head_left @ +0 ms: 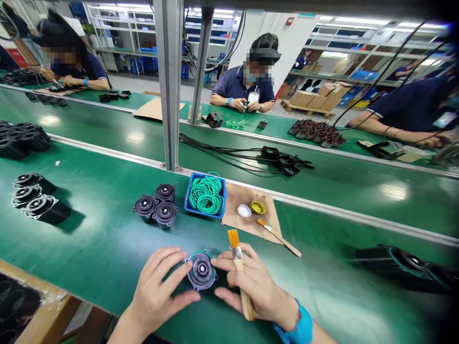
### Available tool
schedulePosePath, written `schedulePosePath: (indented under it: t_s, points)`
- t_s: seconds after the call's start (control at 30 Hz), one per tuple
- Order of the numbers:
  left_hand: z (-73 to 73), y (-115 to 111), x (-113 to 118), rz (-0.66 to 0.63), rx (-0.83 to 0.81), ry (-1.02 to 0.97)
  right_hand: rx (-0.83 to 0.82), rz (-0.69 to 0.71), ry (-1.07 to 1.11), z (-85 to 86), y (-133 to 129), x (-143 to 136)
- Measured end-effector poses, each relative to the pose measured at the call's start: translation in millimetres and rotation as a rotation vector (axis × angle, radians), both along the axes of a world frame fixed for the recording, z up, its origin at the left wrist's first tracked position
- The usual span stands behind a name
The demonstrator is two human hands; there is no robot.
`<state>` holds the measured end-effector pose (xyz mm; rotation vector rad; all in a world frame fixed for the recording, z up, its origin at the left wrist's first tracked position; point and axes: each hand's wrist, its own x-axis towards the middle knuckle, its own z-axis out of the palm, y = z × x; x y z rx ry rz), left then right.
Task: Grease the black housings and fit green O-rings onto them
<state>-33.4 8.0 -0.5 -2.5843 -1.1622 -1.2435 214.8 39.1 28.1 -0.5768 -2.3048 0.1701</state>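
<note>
In front of me on the green bench stands a round black housing (pixel 202 270), upright, with a green rubber ring (pixel 194 260) around part of its top. My left hand (pixel 158 286) is at the housing's left side, its index finger on the rim and its thumb near the lower edge. A paintbrush (pixel 245 301) with a wooden handle is held in my right hand (pixel 254 286), bristles pointing up. That hand's index fingertip touches the ring on the housing's right side. Just beyond, a blue bin (pixel 187 206) holds many green rings (pixel 206 196).
Several black housings (pixel 165 212) stand farther left, and ringed ones (pixel 405 265) lie at right. A stained cardboard sheet (pixel 229 215) carries a yellow pot (pixel 258 207), a white lid (pixel 244 210) and a second brush (pixel 279 236). A metal post (pixel 170 95) rises ahead. A co-worker (pixel 247 81) sits opposite.
</note>
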Motion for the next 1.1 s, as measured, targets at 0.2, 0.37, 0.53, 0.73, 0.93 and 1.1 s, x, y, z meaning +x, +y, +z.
schedulePosePath:
  t_s: [0.2,0.37,0.53,0.73,0.93,1.1]
  points:
    - [-4.5,0,-1,-0.002,-0.004,0.033,-0.031,0.002,-0.005,-6.3,0,1]
    - [-4.6,0,1,-0.059,-0.083,-0.033,-0.135,0.031,0.033,-13.8,-1,1]
    - [-5.3,2,3,-0.086,-0.288,-0.092,-0.174,-0.037,0.092,-17.4,-1,-1]
    - [-3.3,5,6,-0.116,-0.245,-0.084,-0.246,-0.104,0.139,-16.6,-4,-3]
    - [-5.1,1,3,-0.091,-0.172,-0.048,-0.168,-0.051,0.082,-13.8,-7,-3]
    - [-9.2,-1,-1,-0.062,-0.061,-0.007,-0.036,-0.075,-0.006,-9.4,-9,-3]
